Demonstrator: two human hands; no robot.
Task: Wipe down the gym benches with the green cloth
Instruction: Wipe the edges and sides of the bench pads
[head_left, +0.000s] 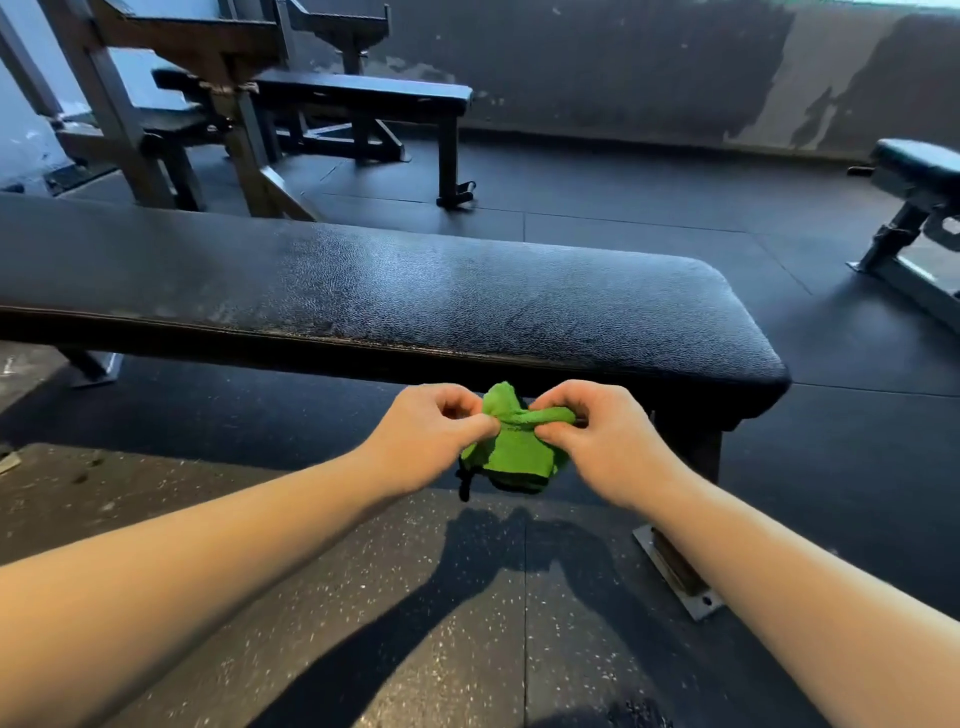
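CLOTH: green cloth (514, 449) is being held bunched just in front of the near bench (415, 291), not yet on it | HANDS: it is being pinched by left hand (423, 441) and right hand (610, 444) | RISK: if kept wadded, patches are likely being missed

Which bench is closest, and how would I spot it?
Look across the dark gym floor to the long black bench spanning the picture's middle. It sits just beyond the left hand and right hand pinching the green cloth. Unlike the far bench and the right-edge bench, its pebbly top fills nearly the whole width.
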